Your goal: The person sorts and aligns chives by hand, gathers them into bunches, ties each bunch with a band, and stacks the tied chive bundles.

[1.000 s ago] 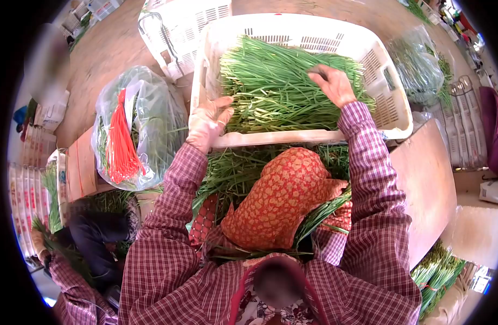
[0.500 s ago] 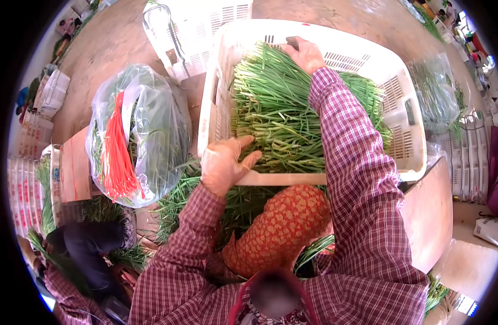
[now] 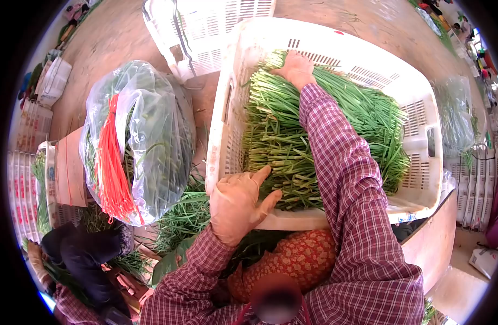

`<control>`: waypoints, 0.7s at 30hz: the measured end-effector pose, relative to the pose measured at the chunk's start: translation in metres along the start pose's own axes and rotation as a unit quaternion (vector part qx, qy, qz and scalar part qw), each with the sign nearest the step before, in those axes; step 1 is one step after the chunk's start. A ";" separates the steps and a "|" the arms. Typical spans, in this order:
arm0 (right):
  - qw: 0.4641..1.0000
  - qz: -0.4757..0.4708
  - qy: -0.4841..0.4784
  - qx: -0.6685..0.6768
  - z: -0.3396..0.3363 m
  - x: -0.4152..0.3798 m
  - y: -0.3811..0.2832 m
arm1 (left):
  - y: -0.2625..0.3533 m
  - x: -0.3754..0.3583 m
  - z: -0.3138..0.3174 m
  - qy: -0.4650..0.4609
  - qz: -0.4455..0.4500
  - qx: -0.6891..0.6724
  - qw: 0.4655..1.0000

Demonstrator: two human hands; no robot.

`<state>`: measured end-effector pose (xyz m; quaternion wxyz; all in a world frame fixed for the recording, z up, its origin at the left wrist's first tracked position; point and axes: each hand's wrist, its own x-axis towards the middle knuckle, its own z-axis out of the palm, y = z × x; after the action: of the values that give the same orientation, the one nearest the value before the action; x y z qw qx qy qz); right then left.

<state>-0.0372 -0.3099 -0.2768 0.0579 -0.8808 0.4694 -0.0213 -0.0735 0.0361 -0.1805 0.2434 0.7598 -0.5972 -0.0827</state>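
Fingers on left hand (image 3: pixel 235 205) sit apart at crate (image 3: pixel 300 219) near-left corner, right hand (image 3: pixel 295 69) grip can't tell, on greens (image 3: pixel 276 124) inside, far-left; hard pushing could crease stalks.

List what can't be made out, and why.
All in head view:
- Floor of the white basket: mostly hidden under green stalks.
- Palm of the right hand: hidden by its own back.
- Far end of the second crate: cut off by top edge.
- Distant objects, right: too small.
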 end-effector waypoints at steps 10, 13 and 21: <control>0.980 -0.045 0.033 0.189 -0.026 -0.010 0.064 | -0.003 -0.003 0.002 0.018 0.005 -0.002 1.000; 0.918 -0.054 0.094 0.382 -0.058 -0.040 0.093 | -0.002 -0.002 0.000 -0.003 0.000 -0.002 1.000; 0.802 -0.022 0.105 0.587 -0.102 -0.116 0.144 | 0.011 0.074 -0.023 -0.147 -0.055 -0.262 0.952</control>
<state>-0.2296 -0.3018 -0.1912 0.5134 -0.6808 0.3513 -0.3867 -0.0532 -0.0294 -0.1433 0.3382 0.6806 -0.5411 -0.3601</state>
